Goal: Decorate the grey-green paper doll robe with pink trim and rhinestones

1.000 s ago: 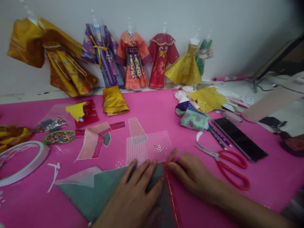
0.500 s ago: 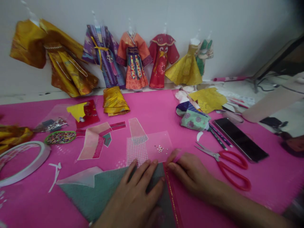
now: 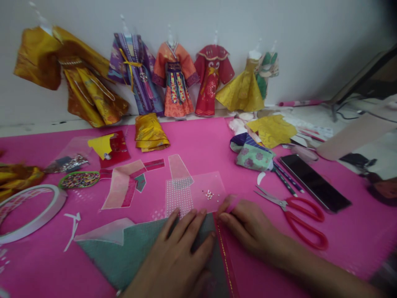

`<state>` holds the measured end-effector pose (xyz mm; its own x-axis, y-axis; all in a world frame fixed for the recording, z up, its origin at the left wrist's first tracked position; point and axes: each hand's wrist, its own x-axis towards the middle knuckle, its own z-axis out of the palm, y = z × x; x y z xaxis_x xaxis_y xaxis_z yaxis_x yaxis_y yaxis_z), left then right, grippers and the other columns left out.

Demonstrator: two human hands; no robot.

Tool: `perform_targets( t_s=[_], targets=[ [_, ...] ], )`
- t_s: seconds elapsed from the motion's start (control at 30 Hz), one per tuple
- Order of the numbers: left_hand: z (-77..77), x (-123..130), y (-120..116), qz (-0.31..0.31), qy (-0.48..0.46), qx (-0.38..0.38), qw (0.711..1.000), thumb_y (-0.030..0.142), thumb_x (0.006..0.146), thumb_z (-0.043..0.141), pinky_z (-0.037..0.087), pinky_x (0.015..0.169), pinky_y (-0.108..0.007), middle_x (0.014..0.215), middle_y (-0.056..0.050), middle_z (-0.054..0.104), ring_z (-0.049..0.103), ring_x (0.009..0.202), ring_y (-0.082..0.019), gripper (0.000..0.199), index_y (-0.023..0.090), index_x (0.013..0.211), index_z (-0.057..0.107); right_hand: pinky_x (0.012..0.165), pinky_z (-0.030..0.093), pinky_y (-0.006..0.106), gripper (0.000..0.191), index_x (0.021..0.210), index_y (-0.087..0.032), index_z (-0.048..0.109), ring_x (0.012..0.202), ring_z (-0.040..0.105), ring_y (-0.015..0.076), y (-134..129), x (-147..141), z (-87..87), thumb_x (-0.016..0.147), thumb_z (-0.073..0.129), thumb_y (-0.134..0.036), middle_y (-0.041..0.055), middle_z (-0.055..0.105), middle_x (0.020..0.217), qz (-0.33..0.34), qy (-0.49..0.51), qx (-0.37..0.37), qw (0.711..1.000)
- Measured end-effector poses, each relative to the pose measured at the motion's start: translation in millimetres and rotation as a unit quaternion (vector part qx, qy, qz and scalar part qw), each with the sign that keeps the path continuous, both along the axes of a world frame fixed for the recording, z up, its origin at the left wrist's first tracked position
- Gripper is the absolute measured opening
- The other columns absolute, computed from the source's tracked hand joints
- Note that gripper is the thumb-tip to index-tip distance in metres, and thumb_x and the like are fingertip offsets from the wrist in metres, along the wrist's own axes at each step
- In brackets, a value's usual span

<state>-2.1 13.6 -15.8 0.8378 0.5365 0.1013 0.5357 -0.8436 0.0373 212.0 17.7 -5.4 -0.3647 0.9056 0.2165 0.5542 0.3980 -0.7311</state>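
My left hand (image 3: 178,250) lies with fingers spread on a green fabric piece (image 3: 136,244), whose right side carries a red strip with a gold line (image 3: 226,256). At the top of that strip, my right hand (image 3: 245,223) has thumb and forefinger pinched together; what sits between them is too small to make out. Just beyond the hands is a clear sheet with white dots (image 3: 180,198), and small beads (image 3: 209,194) are scattered to its right. Red-handled scissors (image 3: 283,205) lie open to the right of my right hand.
Small dresses (image 3: 175,82) lean against the wall. A phone (image 3: 314,182), pens (image 3: 287,178) and fabric scraps (image 3: 254,156) lie on the right. Left are a tape roll (image 3: 52,211), a green bead tray (image 3: 79,179) and cut fabric pieces (image 3: 119,188).
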Motion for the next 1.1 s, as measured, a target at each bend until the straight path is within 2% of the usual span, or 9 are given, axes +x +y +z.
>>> perform_targets(
  t_s=[0.17, 0.43, 0.57, 0.67, 0.9, 1.1],
  targets=[
    [1.4, 1, 0, 0.001, -0.001, 0.006, 1.0, 0.03, 0.072, 0.064, 0.036, 0.098, -0.056, 0.138, -0.017, 0.045, 0.041, 0.126, -0.033, 0.057, 0.024, 0.126, 0.049, 0.07, 0.038, 0.029, 0.02, 0.083, -0.016, 0.056, 0.075, 0.051, 0.0153, -1, 0, -0.8, 0.095, 0.041, -0.023, 0.0039, 0.059, 0.081, -0.003, -0.002, 0.005, 1.0],
    [-0.4, -1, 0, 0.002, -0.002, 0.003, 1.0, 0.032, 0.072, 0.064, 0.032, 0.1, -0.057, 0.139, -0.016, 0.044, 0.039, 0.128, -0.033, 0.058, 0.025, 0.127, 0.048, 0.069, 0.038, 0.029, 0.019, 0.082, -0.016, 0.055, 0.074, 0.051, 0.015, 0, 1, -2.0, 0.094, 0.042, -0.023, 0.0036, 0.059, 0.081, -0.001, 0.0, -0.003, 1.0],
    [1.6, 1, 0, 0.005, -0.002, -0.001, 1.0, 0.032, 0.073, 0.064, 0.034, 0.099, -0.057, 0.138, -0.016, 0.046, 0.041, 0.126, -0.033, 0.055, 0.024, 0.125, 0.05, 0.064, 0.038, 0.025, 0.021, 0.078, -0.018, 0.055, 0.068, 0.051, 0.0128, 2, 2, 0.0, 0.094, 0.043, -0.024, 0.0005, 0.058, 0.074, -0.029, 0.06, -0.04, 0.997],
    [3.3, 1, 0, 0.004, 0.001, -0.002, 1.0, 0.033, 0.073, 0.064, 0.036, 0.098, -0.057, 0.136, -0.016, 0.048, 0.043, 0.125, -0.033, 0.054, 0.025, 0.125, 0.051, 0.06, 0.04, 0.023, 0.024, 0.077, -0.019, 0.056, 0.064, 0.053, 0.0117, 5, 3, 1.2, 0.094, 0.043, -0.028, -0.0007, 0.058, 0.071, -0.064, 0.131, -0.085, 0.986],
    [3.4, 0, 1, 0.003, -0.006, -0.005, 1.0, 0.032, 0.074, 0.064, 0.035, 0.099, -0.057, 0.136, -0.016, 0.047, 0.042, 0.126, -0.033, 0.054, 0.025, 0.125, 0.05, 0.068, 0.045, 0.026, 0.028, 0.074, -0.019, 0.06, 0.07, 0.059, 0.0139, 12, 6, -0.2, 0.091, 0.049, -0.038, 0.0012, 0.061, 0.072, -0.14, 0.233, -0.127, 0.954],
    [8.5, 0, -1, 0.004, -0.008, -0.02, 1.0, 0.03, 0.076, 0.062, 0.035, 0.099, -0.058, 0.136, -0.016, 0.048, 0.045, 0.124, -0.034, 0.049, 0.024, 0.124, 0.051, 0.066, 0.045, 0.027, 0.027, 0.081, -0.018, 0.062, 0.067, 0.059, 0.0146, 18, 12, -10.0, 0.088, 0.054, -0.043, 0.0018, 0.062, 0.069, -0.166, 0.311, -0.166, 0.921]
  ],
)
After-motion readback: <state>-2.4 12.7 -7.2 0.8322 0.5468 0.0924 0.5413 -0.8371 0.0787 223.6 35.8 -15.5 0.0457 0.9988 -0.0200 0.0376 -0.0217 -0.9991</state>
